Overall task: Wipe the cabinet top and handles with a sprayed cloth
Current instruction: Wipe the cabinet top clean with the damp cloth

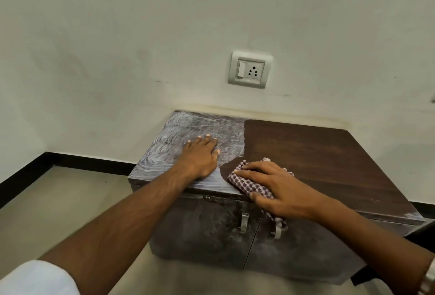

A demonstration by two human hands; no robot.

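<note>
A low dark wooden cabinet stands against the wall. The right part of its top (pixel 317 153) is clean dark brown, while the left part is grey with dusty swirl marks. My left hand (pixel 200 156) lies flat on the dusty part with straight fingers. My right hand (pixel 275 189) presses a checked purple-and-white cloth (pixel 249 184) onto the top near the front edge, at the border between the clean and dusty areas. A tail of the cloth hangs over the front. Two metal handles (pixel 244 223) (pixel 275 232) sit on the dusty doors below.
A white switch and socket plate (pixel 250 69) is on the wall above the cabinet. A black skirting strip (pixel 77 160) runs along the wall's foot. Pale floor (pixel 58 205) lies to the left of and in front of the cabinet.
</note>
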